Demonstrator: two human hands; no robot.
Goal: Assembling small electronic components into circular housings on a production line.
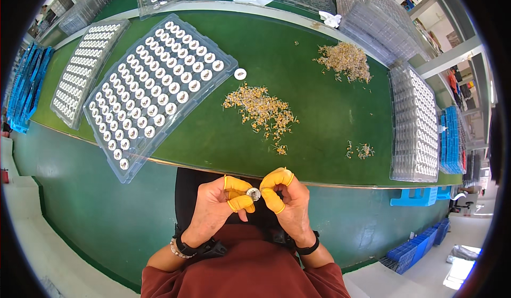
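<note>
My left hand point(220, 197), with yellow finger cots on its fingertips, pinches a small round white-and-silver part point(253, 194) just off the table's front edge. Close at its right side, my right hand point(282, 191) has its yellow-covered thumb and finger pressed together; anything between them is too small to make out. A clear tray point(120, 157) to the left carries rows of similar round parts. One loose round part point(240, 74) lies beside the tray's right corner. Beyond my hands, a pile of tiny orange-and-silver wire-legged pieces point(261, 109) spreads over the green table point(319, 122).
Another filled tray point(88, 69) lies at far left. More tiny pieces form a large pile point(346, 62) at the back right and a small cluster point(365, 150) nearer. Stacked clear trays point(414, 127) stand at the right edge. A raised ledge point(255, 9) runs along the back.
</note>
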